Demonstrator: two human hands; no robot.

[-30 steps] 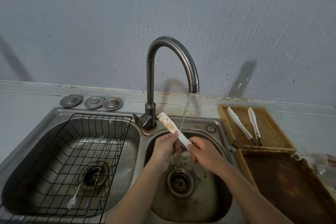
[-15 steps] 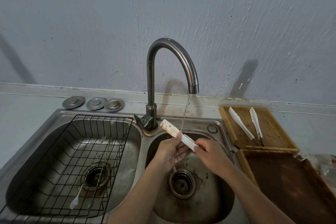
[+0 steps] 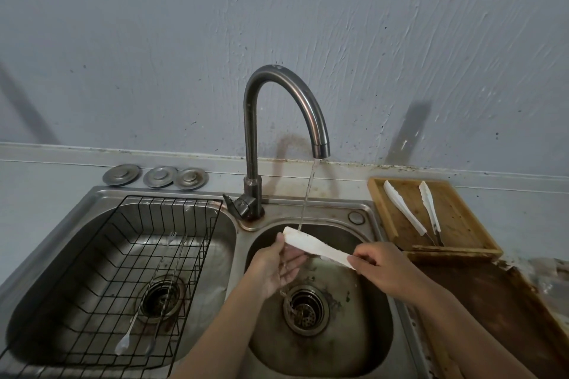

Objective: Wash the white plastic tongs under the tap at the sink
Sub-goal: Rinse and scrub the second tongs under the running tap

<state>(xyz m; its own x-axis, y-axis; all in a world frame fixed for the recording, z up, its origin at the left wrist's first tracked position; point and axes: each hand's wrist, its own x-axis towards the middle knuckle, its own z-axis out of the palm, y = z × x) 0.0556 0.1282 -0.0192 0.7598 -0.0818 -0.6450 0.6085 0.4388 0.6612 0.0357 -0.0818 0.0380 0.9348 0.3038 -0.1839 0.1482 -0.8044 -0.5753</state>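
Since half a second ago, the white plastic tongs (image 3: 317,245) have swung from pointing up-left to lying nearly level across the right basin, their free end now directly under the thin water stream (image 3: 308,194). From left to right: three round metal sink plugs (image 3: 155,176) sit in a row on the counter behind the left basin (image 3: 228,243). A black wire rack (image 3: 129,255) fills that basin, and long-handled utensils, one with a pale spoon-like end (image 3: 122,347), lie inside it over the drain. A curved steel tap (image 3: 278,120) rises between the two basins, its spout over the right one. Below it, the left hand (image 3: 277,268) is cupped palm up under the tongs, fingers loosely curled, thumb touching the tongs' left end; water runs off it toward the drain strainer (image 3: 304,311) in the stained right basin (image 3: 378,311). The right hand (image 3: 385,268) pinches the tongs' other end between thumb and fingers, closed around it. Both forearms reach in from the bottom edge and cover the front rim of the sink. Just right of the sink, a wooden tray (image 3: 455,215) holds two more white tongs (image 3: 403,208), lying side by side but apart. A darker, worn wooden tray (image 3: 498,301) sits in front of it, touching its near edge.
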